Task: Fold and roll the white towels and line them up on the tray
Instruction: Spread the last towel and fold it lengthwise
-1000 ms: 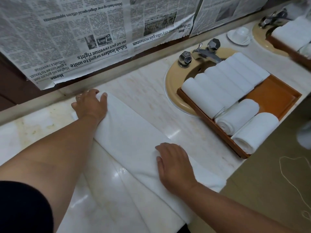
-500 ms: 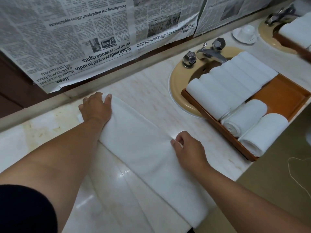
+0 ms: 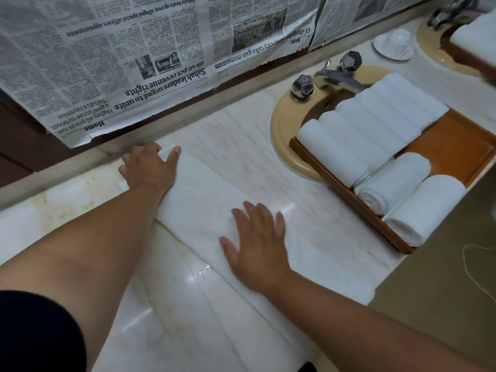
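Presses the left hand [image 3: 150, 167] flat on the far end of a folded white towel [image 3: 204, 200] close to the wall, fingers straight and spread, gripping nothing. Lays the right hand [image 3: 257, 237] just as flat on the middle of the same strip, palm down, relaxed, holding nothing.

Runs as one long, narrow band slantwise over a pale marble counter [image 3: 236, 146], from the wall side to the front edge. Looks soft, light and limp: likely to wrinkle or skate on the polished stone if shoved, and unlikely to hold a shape unless wound tight. Best taken at one short end, both corners pinched at once, then turned over on itself with flat palms guiding the roll. Appears to be at the smoothing step, with rolling not yet begun.

Shares the counter with a wooden tray [image 3: 456, 146], set across a tan basin [image 3: 281, 130] under a chrome tap [image 3: 335, 76]. Carries a row of rolled towels [image 3: 375, 124] packed side by side at the far side, plus two more rolls [image 3: 394, 183] touching each other at the near end, with bare wood showing to their right.

Beyond, upside-down newspaper sheets [image 3: 134, 49] covering the wall, and a white cup [image 3: 397, 41] on a saucer near the top right corner
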